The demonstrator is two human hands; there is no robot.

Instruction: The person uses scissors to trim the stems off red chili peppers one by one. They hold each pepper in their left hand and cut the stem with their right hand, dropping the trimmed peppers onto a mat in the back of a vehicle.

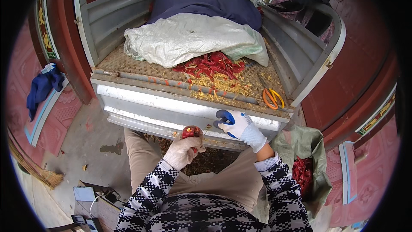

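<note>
My left hand (179, 151), in a whitish knit glove, is closed around red chili peppers (191, 132); yellow seeds show on their upper end. My right hand (238, 125) wears a white glove with blue fingers. Its fingers are curved but apart, nothing shows between them, and it hovers by the truck bed's rear panel (141, 103). Ahead of both hands, a pile of split red chilies (212, 65) lies on the bed among scattered yellow seeds (227, 88). Orange-handled scissors (273, 99) rest at the bed's right rear corner.
A white woven sack (193, 38) partly covers the chili pile, with a dark blue cloth (206, 0) behind. By my right leg stands a green woven bag (317, 146) holding red chilies (303, 174). A small bench (101, 215) carries a phone (84, 193); a broom (49, 177) lies left.
</note>
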